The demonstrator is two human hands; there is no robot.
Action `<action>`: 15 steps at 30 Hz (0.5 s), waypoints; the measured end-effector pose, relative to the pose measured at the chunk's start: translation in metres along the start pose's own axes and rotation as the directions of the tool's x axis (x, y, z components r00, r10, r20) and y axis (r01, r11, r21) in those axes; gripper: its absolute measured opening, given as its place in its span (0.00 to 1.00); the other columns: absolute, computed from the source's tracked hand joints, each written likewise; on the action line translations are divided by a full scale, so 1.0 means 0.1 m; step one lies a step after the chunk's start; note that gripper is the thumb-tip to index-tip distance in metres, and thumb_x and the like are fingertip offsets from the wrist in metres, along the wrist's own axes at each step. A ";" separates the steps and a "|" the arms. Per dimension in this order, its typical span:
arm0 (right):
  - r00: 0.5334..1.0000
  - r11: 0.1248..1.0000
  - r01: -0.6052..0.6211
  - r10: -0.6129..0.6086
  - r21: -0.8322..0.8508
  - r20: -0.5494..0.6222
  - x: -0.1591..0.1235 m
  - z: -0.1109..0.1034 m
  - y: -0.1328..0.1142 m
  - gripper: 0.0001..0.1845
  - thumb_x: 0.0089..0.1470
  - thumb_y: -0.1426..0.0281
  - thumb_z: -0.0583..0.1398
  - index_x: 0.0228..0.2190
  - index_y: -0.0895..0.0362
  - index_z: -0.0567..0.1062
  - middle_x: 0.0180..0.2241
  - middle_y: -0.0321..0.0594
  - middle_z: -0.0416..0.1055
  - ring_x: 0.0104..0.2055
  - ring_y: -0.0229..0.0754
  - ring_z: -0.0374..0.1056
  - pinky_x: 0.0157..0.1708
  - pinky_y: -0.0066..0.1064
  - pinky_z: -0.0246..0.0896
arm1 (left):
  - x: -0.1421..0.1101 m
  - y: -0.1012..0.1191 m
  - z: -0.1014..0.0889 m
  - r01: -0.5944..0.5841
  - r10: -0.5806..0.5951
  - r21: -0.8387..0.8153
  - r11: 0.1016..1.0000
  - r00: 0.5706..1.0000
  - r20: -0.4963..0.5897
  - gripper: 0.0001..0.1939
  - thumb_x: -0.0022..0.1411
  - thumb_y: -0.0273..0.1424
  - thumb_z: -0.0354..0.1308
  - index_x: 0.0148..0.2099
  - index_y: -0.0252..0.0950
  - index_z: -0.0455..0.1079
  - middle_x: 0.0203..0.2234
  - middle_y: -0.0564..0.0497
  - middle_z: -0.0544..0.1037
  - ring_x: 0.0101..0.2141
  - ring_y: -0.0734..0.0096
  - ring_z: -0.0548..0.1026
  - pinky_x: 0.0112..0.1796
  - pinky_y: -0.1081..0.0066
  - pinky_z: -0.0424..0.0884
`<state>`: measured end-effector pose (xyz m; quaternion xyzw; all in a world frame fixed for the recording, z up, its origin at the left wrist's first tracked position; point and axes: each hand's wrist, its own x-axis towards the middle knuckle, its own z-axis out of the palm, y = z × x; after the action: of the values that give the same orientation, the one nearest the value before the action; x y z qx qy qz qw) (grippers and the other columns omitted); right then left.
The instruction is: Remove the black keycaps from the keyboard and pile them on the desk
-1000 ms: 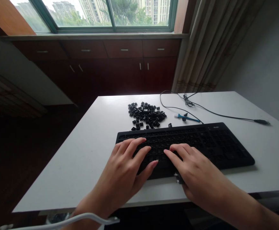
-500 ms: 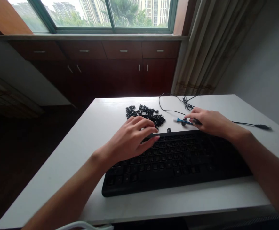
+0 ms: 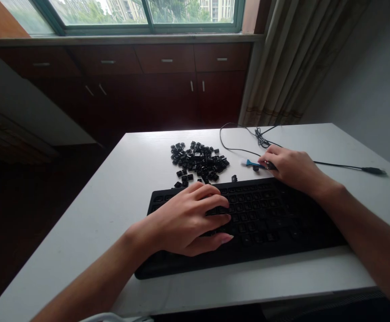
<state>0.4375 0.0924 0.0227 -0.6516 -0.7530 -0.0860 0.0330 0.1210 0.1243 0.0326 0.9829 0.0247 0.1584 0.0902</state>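
Trainee: Head view. Where is the keyboard [image 3: 258, 251], and how are the hands set?

Instructor: The keyboard lies at a slant on the white table [image 3: 91, 232], across the centre and right of the frame. The left hand [image 3: 191, 219] is over its left part, fingers spread, thumb apart. The right hand [image 3: 290, 167] is at its far edge, right of centre, fingers curled close together about a small dark tool [image 3: 270, 166].

Trainee: Which step is in hand?

Instructor: By posture, probably handling small parts beside the blue brush [image 3: 252, 163], which runs up to the right fingertips. One loose key [image 3: 256, 168] lies just beside the brush; a pile of black keys [image 3: 198, 161] is at upper centre. The next move calls for a secure pinch, clear of the cable [image 3: 264, 142].

Trainee: What cannot be confirmed?

Instructor: Whether the right fingertips also pinch a key, and whether the left fingertips touch the keyboard. The hand covers most of the tool; its type is unclear. The keyboard's right end is dark and partly behind the right forearm [image 3: 366, 232]. A white object [image 3: 103, 317] is cut off at the lower edge.
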 end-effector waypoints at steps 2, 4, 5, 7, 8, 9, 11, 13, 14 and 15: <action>1.000 1.000 0.005 -0.005 0.008 -0.022 -0.01 -0.01 0.01 0.15 0.63 0.68 0.53 0.47 0.53 0.77 0.47 0.41 0.73 0.35 0.41 0.70 0.26 0.32 0.52 | 0.00 0.00 0.01 -0.018 0.018 0.009 1.000 1.000 -0.016 0.13 0.66 0.37 0.58 0.48 0.38 0.77 0.46 0.45 0.78 0.47 0.58 0.73 0.46 0.60 0.71; 1.000 1.000 -0.003 0.003 0.016 -0.027 -0.03 -0.01 0.04 0.17 0.64 0.66 0.53 0.50 0.53 0.75 0.48 0.41 0.74 0.34 0.41 0.71 0.27 0.33 0.54 | 0.00 0.00 0.03 -0.035 0.036 0.014 0.999 0.999 -0.036 0.13 0.65 0.37 0.59 0.48 0.38 0.77 0.45 0.45 0.78 0.45 0.59 0.74 0.45 0.60 0.71; 1.000 1.000 -0.011 0.011 0.019 -0.021 -0.04 -0.01 0.07 0.17 0.64 0.65 0.53 0.51 0.52 0.75 0.48 0.40 0.74 0.34 0.41 0.71 0.27 0.33 0.55 | 0.00 0.00 0.04 -0.046 0.047 0.013 0.999 0.998 -0.050 0.12 0.65 0.37 0.60 0.47 0.37 0.76 0.43 0.45 0.78 0.44 0.60 0.74 0.44 0.61 0.72; 1.000 0.999 -0.030 0.030 0.020 -0.005 -0.06 0.00 0.12 0.17 0.63 0.63 0.54 0.51 0.50 0.74 0.48 0.39 0.74 0.33 0.41 0.71 0.27 0.33 0.56 | 0.01 0.01 0.06 -0.069 0.069 0.011 0.998 0.995 -0.078 0.11 0.64 0.36 0.60 0.45 0.36 0.76 0.39 0.46 0.78 0.40 0.62 0.74 0.42 0.61 0.72; 0.999 0.999 -0.038 0.038 0.020 0.002 -0.06 0.00 0.14 0.17 0.63 0.62 0.55 0.51 0.49 0.74 0.48 0.38 0.74 0.33 0.42 0.71 0.27 0.33 0.56 | 0.01 0.01 0.07 -0.079 0.079 0.011 0.997 0.993 -0.088 0.11 0.64 0.36 0.61 0.44 0.35 0.76 0.37 0.46 0.78 0.39 0.63 0.73 0.40 0.62 0.72; 0.999 0.999 -0.047 0.047 0.020 0.003 -0.06 0.00 0.16 0.17 0.63 0.62 0.55 0.51 0.48 0.74 0.48 0.37 0.74 0.34 0.42 0.71 0.28 0.34 0.56 | 0.01 0.01 0.07 -0.086 0.087 0.013 0.996 0.992 -0.095 0.10 0.64 0.36 0.61 0.43 0.34 0.76 0.35 0.47 0.77 0.38 0.63 0.73 0.39 0.62 0.71; 0.998 0.998 -0.058 0.058 0.024 -0.001 -0.06 0.00 0.17 0.16 0.62 0.63 0.55 0.50 0.47 0.73 0.49 0.36 0.73 0.35 0.43 0.72 0.28 0.33 0.57 | 0.02 0.02 0.08 -0.094 0.095 0.020 0.995 0.991 -0.098 0.10 0.64 0.36 0.61 0.41 0.34 0.76 0.34 0.47 0.77 0.37 0.64 0.73 0.38 0.63 0.71; 0.998 0.998 -0.062 0.062 0.028 0.004 -0.06 0.00 0.16 0.15 0.62 0.64 0.55 0.49 0.46 0.73 0.49 0.35 0.73 0.35 0.43 0.72 0.27 0.33 0.56 | 0.02 0.02 0.09 -0.097 0.099 0.028 0.995 0.990 -0.101 0.10 0.64 0.36 0.61 0.41 0.34 0.75 0.33 0.47 0.76 0.36 0.64 0.73 0.38 0.63 0.71; 0.998 0.998 -0.062 0.062 0.023 0.009 -0.05 0.00 0.14 0.15 0.62 0.64 0.55 0.49 0.45 0.74 0.49 0.34 0.73 0.35 0.43 0.72 0.27 0.33 0.56 | 0.02 0.02 0.09 -0.097 0.100 0.031 0.995 0.990 -0.102 0.10 0.64 0.36 0.61 0.41 0.34 0.75 0.33 0.47 0.76 0.36 0.64 0.74 0.38 0.64 0.71; 0.998 0.998 -0.066 0.066 0.014 0.012 -0.05 0.00 0.13 0.15 0.62 0.65 0.55 0.49 0.45 0.74 0.49 0.34 0.73 0.35 0.43 0.72 0.27 0.33 0.56 | 0.02 0.02 0.09 -0.097 0.100 0.033 0.995 0.990 -0.103 0.10 0.64 0.36 0.61 0.41 0.34 0.75 0.33 0.47 0.76 0.36 0.64 0.74 0.37 0.64 0.72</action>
<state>0.4514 0.0890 0.0234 -0.6761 -0.7320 -0.0757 0.0364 0.1256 0.1209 0.0255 0.9744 -0.0171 0.2137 0.0670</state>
